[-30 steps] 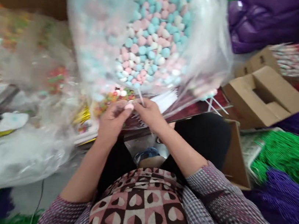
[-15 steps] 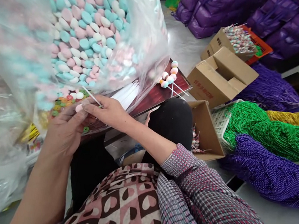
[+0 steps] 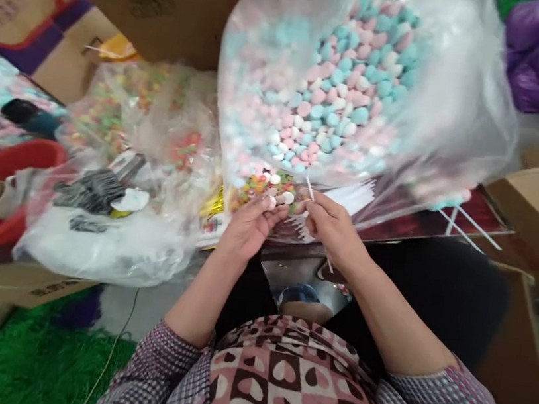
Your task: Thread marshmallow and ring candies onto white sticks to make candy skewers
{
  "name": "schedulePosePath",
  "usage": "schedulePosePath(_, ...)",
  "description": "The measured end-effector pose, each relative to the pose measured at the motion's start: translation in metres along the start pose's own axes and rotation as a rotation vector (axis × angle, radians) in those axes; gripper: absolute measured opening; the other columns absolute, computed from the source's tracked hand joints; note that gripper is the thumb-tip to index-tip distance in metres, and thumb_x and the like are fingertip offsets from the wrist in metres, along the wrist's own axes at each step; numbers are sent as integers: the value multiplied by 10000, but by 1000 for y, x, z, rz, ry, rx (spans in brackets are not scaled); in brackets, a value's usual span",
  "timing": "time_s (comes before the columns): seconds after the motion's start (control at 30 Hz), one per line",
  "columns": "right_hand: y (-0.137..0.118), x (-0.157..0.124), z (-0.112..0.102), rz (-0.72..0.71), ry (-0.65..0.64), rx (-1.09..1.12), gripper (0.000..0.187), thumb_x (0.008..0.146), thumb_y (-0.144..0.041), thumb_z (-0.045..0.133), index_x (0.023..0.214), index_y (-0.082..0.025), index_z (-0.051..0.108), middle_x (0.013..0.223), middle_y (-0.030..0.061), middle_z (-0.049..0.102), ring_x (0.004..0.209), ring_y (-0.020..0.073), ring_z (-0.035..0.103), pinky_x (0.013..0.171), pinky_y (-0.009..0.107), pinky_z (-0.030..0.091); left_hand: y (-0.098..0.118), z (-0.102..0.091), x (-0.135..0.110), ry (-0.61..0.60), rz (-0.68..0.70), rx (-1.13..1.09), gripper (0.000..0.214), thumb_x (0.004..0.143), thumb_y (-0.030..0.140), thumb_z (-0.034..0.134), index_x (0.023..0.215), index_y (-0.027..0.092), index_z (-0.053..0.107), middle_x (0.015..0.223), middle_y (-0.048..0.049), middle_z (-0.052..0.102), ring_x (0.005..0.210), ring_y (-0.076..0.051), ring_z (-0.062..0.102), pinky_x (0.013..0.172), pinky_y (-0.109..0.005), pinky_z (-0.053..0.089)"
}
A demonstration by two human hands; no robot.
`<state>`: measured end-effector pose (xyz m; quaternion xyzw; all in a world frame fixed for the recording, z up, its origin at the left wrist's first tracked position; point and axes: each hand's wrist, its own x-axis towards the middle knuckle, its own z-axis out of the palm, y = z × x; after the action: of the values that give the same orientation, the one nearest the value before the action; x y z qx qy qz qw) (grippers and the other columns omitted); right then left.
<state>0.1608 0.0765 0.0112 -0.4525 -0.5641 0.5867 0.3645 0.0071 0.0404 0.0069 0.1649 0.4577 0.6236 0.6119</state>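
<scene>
My left hand (image 3: 250, 226) is closed round a small pale pink marshmallow (image 3: 272, 201), held between thumb and fingers. Opposite it, my right hand (image 3: 332, 227) grips a thin white stick (image 3: 310, 186), whose upper end pokes out above the fingers. The two hands are apart, just over the table's near edge. Beneath them lie colourful gummy rings (image 3: 247, 192) and a few white pieces. Behind stands a large clear plastic bag (image 3: 472, 77) full of pink, blue and white marshmallows (image 3: 346, 86).
White sticks (image 3: 357, 200) lie under the bag's edge. Stick skewers (image 3: 466, 226) of marshmallows rest on the dark red table (image 3: 406, 226). Left are plastic bags of gummies (image 3: 153, 99) and a red basin (image 3: 39, 163). Cardboard boxes (image 3: 538, 220) stand at the right; green stringy material (image 3: 41, 364) lies below.
The view has swung left, bringing the red basin and gummy bags into sight. My hands have moved apart; the stick stays in the right hand, a pink marshmallow in the left.
</scene>
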Motion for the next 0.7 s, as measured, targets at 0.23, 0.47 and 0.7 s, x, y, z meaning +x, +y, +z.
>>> schedulePosePath(0.23,-6,-17,-2,78,-72,37,380,853,-440,575,1118,-196,697,746,25,683,464,96,444,439,237,305,6,0,-4,25,-40,-135,114,772,93,582,794,145,681,862,-63,737,977,-190,704,986,-365,541)
schedulePosePath(0.47,-3,-32,1,86,-206,-200,425,911,-504,498,1130,-208,711,516,-18,606,408,113,427,434,237,331,-5,3,-4,73,-6,-77,151,746,168,724,892,139,701,931,-76,738,969,-214,708,943,-386,541)
schedulePosePath(0.7,-5,-30,6,8,-231,-330,309,936,-402,452,878,-222,696,424,-50,517,387,119,437,463,240,367,-16,7,-5,62,31,-1,323,613,294,853,895,179,744,972,-43,755,935,-213,708,821,-316,549)
